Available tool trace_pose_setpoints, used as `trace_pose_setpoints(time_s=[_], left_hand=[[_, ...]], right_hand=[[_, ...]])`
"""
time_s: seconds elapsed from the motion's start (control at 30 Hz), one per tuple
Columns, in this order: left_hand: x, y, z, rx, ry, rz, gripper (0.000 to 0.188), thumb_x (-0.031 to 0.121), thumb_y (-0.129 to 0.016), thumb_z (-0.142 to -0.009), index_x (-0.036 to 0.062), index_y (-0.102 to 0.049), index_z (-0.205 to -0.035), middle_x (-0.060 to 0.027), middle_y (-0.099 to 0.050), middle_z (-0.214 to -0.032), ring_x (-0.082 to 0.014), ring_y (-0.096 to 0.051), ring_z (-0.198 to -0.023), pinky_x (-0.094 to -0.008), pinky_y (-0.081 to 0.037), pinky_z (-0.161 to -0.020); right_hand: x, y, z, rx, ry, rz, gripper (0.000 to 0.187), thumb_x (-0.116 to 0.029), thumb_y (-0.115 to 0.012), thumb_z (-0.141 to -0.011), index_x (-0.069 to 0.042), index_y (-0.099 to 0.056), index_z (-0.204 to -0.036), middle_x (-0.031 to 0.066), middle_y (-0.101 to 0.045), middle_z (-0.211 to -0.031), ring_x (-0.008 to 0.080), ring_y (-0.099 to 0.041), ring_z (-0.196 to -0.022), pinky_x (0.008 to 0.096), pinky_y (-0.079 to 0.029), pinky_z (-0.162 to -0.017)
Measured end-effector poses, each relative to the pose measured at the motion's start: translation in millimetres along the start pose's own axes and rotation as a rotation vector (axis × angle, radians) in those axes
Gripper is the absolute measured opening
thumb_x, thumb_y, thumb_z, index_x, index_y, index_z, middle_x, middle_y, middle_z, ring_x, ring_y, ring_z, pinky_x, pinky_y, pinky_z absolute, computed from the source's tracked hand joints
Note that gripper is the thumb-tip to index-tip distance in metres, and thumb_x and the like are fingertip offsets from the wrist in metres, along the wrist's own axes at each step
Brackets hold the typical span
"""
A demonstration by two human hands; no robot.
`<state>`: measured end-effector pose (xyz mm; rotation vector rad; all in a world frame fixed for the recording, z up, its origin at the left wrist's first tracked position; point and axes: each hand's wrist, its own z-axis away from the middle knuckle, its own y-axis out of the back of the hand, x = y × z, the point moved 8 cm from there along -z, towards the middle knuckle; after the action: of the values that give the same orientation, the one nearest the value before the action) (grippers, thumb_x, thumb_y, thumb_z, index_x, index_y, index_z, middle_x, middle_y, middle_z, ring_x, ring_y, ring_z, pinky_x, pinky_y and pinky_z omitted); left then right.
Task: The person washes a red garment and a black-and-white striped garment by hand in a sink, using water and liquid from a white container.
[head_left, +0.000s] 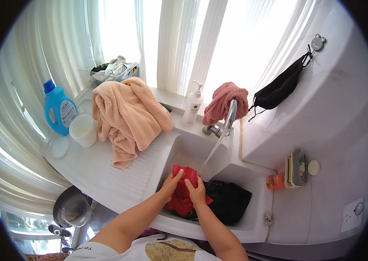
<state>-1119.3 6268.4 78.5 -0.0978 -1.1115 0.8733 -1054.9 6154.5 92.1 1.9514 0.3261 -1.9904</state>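
A wet red cloth (179, 201) is bunched between my two hands in the white sink (260, 198). My left hand (171, 186) grips its left side, and on the right side my right hand (196, 190) has its fingers closed over the fabric. The lower end of the red cloth hangs down into the basin. Beside my right hand, a black garment (229, 202) lies in the sink. From the chrome faucet (232, 114) a stream of water (213, 150) falls into the basin just beyond my hands.
On the ribbed counter left of the sink lies a peach towel (129, 113), near a white tub (83, 130) and a blue detergent bottle (59, 108). A white pump bottle (192, 106) stands behind the sink. A pink cloth (225, 102) drapes over the faucet; a black mask (279, 85) hangs right.
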Motion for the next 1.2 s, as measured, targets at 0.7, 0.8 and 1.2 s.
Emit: trace_pose_setpoints(time_s=[0.7, 0.8, 1.2], left_hand=[[13.0, -2.8, -7.7, 0.200, -0.095, -0.369, 0.039, 0.035, -0.056, -0.085, -0.0022, -0.066, -0.078, -0.0135, -0.065, -0.079, -0.0202, -0.061, -0.072, -0.0340, -0.047, -0.064], [14.0, -1.8, -25.6, 0.250, -0.022, -0.603, 0.044, 0.042, -0.059, -0.083, -0.0020, -0.065, -0.080, -0.0172, -0.065, -0.082, -0.0254, -0.063, -0.080, -0.0372, -0.047, -0.072], [-58.1, -6.9, -127.1, 0.118, -0.089, -1.709, 0.064, 0.034, -0.050, -0.090, 0.0124, -0.025, -0.144, -0.0163, -0.020, -0.149, -0.0374, -0.025, -0.134, -0.0541, -0.026, -0.106]], right_hand=[[-43.5, -13.1, 0.3, 0.112, 0.179, 0.255, 0.021, -0.020, -0.059, -0.084, -0.001, -0.059, -0.075, 0.0158, -0.058, -0.065, 0.0258, -0.056, -0.060, 0.0364, -0.045, -0.057], [32.9, 8.7, -28.0, 0.013, -0.288, 0.053, 0.032, -0.030, -0.058, -0.088, 0.001, -0.062, -0.082, 0.0096, -0.064, -0.077, 0.0166, -0.056, -0.070, 0.0311, -0.046, -0.067], [111.7, -1.0, -75.4, -0.272, -0.143, 1.345, 0.066, -0.044, -0.046, -0.090, -0.010, -0.026, -0.143, 0.0199, -0.018, -0.149, 0.0429, -0.019, -0.136, 0.0520, -0.030, -0.104]])
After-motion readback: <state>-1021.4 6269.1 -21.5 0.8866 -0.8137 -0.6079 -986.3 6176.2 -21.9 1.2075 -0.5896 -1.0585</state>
